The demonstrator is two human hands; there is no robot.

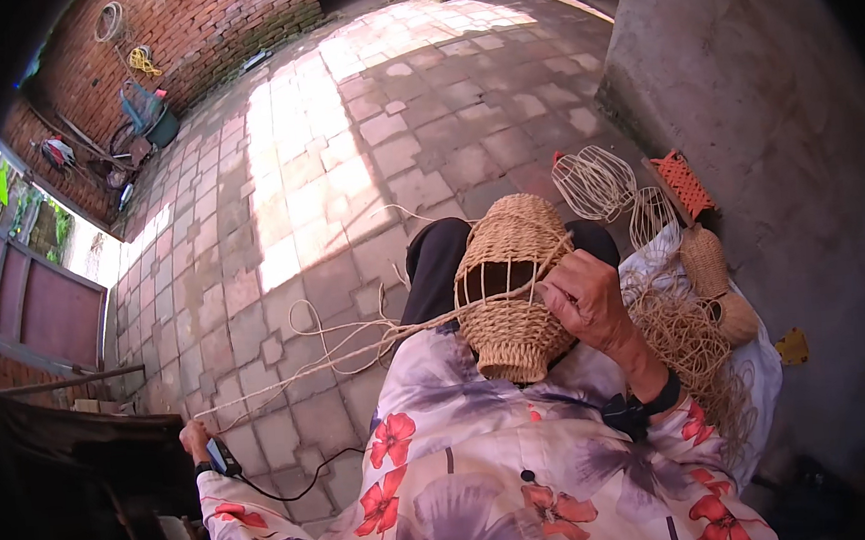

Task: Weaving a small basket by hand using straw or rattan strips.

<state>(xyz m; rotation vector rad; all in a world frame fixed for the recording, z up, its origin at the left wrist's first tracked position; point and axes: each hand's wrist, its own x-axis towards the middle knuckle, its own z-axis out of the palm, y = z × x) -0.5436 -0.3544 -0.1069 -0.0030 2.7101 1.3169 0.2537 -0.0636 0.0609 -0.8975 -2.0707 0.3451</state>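
Observation:
A half-woven, vase-shaped basket (512, 229) of tan twisted cord rests across my lap between my knees. Bare upright ribs show in a gap between its woven top and its woven lower part, which narrows to a neck. My right hand (590, 299) is closed at the basket's right side by this gap, thumb and fingers pressed on the cord there. A long cord (334, 360) runs taut from the gap out to the far left. At its end my left hand (197, 442), arm stretched out, is closed on it. Looser strands hang beneath the taut line.
Bare wire frames (597, 180) and an orange woven piece (685, 187) stand by the wall at right. Tangled cord (683, 338) and finished woven pieces (705, 261) lie on a white sack (766, 377). A dark piece of furniture (75, 466) is at left, near my left arm.

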